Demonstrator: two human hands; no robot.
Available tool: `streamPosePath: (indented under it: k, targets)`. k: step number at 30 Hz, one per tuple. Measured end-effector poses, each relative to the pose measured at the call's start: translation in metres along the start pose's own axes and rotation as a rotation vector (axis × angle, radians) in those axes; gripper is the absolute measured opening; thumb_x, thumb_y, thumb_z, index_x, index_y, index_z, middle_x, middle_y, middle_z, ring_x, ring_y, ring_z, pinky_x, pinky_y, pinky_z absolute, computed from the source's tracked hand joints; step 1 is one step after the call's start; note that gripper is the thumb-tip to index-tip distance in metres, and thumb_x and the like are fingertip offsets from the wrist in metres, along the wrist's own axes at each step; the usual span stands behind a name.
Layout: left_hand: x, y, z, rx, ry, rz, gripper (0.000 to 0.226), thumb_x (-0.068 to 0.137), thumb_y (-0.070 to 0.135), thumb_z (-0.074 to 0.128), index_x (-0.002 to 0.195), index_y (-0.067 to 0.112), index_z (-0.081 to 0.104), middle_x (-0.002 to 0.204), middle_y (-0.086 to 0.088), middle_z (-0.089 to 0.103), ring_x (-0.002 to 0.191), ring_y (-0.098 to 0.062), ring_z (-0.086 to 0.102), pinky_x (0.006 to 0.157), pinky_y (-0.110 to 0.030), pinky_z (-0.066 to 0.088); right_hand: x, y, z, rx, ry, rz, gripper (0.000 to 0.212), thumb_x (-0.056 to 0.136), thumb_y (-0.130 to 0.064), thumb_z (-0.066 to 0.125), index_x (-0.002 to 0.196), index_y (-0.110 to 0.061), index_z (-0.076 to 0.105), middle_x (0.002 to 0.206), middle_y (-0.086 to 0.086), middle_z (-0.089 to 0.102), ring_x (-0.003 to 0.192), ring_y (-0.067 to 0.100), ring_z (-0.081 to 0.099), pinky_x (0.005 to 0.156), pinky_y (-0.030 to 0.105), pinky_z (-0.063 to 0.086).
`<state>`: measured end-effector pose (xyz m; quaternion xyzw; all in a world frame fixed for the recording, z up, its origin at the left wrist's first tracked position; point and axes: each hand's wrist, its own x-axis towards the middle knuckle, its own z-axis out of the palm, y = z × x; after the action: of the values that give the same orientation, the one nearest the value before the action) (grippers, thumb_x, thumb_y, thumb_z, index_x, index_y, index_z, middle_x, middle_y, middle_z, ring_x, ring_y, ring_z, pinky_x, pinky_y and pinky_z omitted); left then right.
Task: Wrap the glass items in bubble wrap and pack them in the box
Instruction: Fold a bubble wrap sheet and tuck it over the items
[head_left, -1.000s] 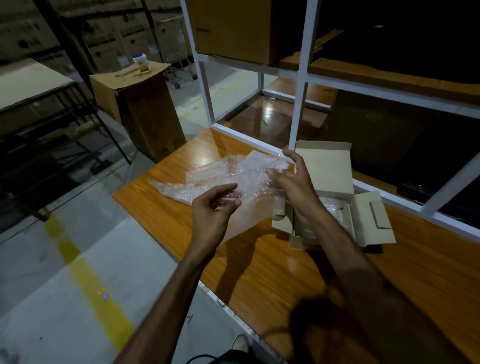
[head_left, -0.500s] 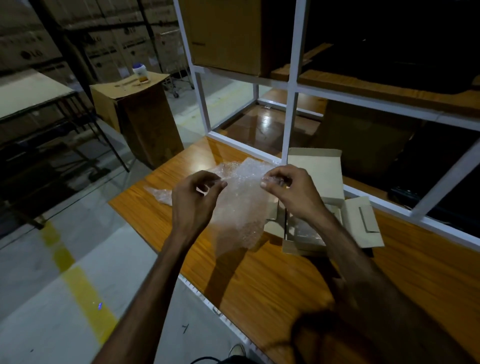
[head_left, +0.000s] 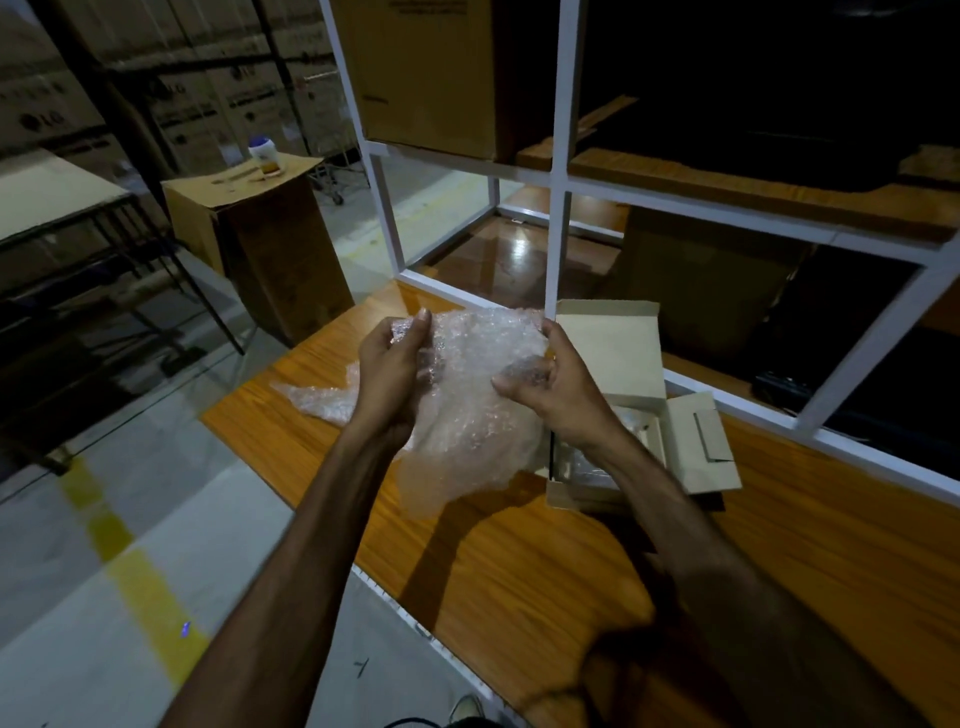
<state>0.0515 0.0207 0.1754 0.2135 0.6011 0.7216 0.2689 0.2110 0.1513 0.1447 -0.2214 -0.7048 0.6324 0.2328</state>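
A: Grip state?

B: Bubble wrap is being pinched at its top edge by both hands, left hand and right hand, fingers curled on it; the sheet is hanging down between them, long axis vertical.

A: Box?

B: The box is being kept open just right of the right hand, the nearer one. A glass item can't be made out for certain.

A: Writing?

B: "LG" is being read on stacked cartons far left of the grip.

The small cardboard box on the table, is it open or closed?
Open. The small box has its lid flap standing up behind and a side flap folded out to the right; something pale lies inside, too dim to identify.
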Motion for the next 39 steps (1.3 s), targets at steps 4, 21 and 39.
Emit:
streamPosePath:
  k: [4,21,39]
  targets:
    - [0.006,-0.010,0.003,-0.160,0.130,-0.191,0.058,0.099,0.032,0.071,0.143,0.001,0.051,0.124,-0.021,0.069,0.100,-0.024,0.070,0.080,-0.039,0.059,-0.004,0.006,0.002,0.039,0.080,-0.018,0.074,0.094,-0.019,0.079,0.148,-0.042,0.035,0.138,0.005,0.061,0.116,0.020,0.069,0.086,0.039,0.065]
    - [-0.038,-0.055,0.037,0.446,-0.413,0.012,0.085,0.080,0.003,0.086,0.153,0.028,0.051,0.148,0.012,0.057,0.131,-0.003,0.058,0.105,-0.031,0.055,-0.028,0.029,-0.066,-0.082,0.116,0.234,0.074,0.087,-0.004,0.080,0.151,-0.028,0.054,0.151,-0.007,0.054,0.136,0.020,0.051,0.115,0.049,0.046]
    - [0.004,-0.096,0.088,0.838,-0.359,0.281,0.026,0.088,0.032,0.082,0.102,0.014,0.070,0.113,0.000,0.056,0.104,-0.011,0.055,0.089,-0.016,0.047,-0.051,0.059,-0.114,-0.507,0.312,0.204,0.025,0.096,-0.039,0.074,0.117,-0.031,0.064,0.129,-0.011,0.048,0.120,0.011,0.050,0.104,0.037,0.046]
